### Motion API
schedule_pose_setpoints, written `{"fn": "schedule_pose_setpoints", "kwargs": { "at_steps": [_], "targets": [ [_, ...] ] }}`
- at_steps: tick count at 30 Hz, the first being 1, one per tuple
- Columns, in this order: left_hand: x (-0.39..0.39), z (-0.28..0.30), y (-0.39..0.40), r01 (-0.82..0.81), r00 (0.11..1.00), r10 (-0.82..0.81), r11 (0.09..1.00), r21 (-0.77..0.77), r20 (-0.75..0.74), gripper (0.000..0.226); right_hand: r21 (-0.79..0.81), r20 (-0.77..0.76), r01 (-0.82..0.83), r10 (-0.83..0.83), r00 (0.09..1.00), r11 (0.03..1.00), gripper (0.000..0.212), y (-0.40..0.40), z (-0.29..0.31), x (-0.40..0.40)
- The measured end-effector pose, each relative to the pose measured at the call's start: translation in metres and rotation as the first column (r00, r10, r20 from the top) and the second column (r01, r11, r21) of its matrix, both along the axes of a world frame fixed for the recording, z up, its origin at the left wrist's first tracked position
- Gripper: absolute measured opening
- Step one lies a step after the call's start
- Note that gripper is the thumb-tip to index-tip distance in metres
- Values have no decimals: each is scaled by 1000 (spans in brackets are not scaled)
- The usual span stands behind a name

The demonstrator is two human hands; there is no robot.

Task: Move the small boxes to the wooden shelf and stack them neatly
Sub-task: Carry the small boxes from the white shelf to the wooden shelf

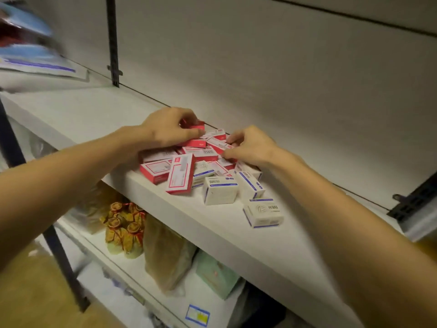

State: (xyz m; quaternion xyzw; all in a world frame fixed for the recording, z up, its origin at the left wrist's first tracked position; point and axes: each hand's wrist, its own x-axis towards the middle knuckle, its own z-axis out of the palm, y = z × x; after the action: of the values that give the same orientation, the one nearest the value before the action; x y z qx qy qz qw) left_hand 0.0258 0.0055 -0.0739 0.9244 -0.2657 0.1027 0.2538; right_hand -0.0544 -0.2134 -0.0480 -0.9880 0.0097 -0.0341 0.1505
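Note:
A loose pile of small boxes lies on a white shelf. Several are red and white, several are white with blue stripes, and one blue-striped box lies apart near the shelf's front edge. My left hand reaches over the back of the pile, its fingers curled round a red box. At the pile's right side my right hand pinches a red-and-white box with fingertips and thumb. Boxes under both hands are partly hidden.
Black metal brackets run up the wall behind the shelf. Blurred blue packages lie at the far left. On the shelf below sit gold-wrapped items, a tan bag and a mint-green box. The floor is tan.

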Motion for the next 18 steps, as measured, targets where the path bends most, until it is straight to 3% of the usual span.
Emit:
{"fn": "schedule_pose_setpoints", "kwargs": {
  "at_steps": [6, 9, 12, 18],
  "targets": [
    [17, -4, 9, 76, 988, -89, 991, -108, -123, 40, 42, 34, 8, -9, 999, 999, 40, 3, -4, -4],
    [29, -4, 15, 110, 989, -115, 992, -55, -96, 38, 158, 18, 34, -38, 999, 987, 28, 4, -7, -8],
    [32, 6, 10, 168, 974, -169, 986, -24, -154, 33, 226, 27, 53, -60, 998, 973, 41, 0, -5, -11],
    [42, 16, 5, 192, 967, -176, 978, 76, -183, 37, 284, 96, 69, -100, 990, 956, 39, -7, -5, -17]
  ]
}}
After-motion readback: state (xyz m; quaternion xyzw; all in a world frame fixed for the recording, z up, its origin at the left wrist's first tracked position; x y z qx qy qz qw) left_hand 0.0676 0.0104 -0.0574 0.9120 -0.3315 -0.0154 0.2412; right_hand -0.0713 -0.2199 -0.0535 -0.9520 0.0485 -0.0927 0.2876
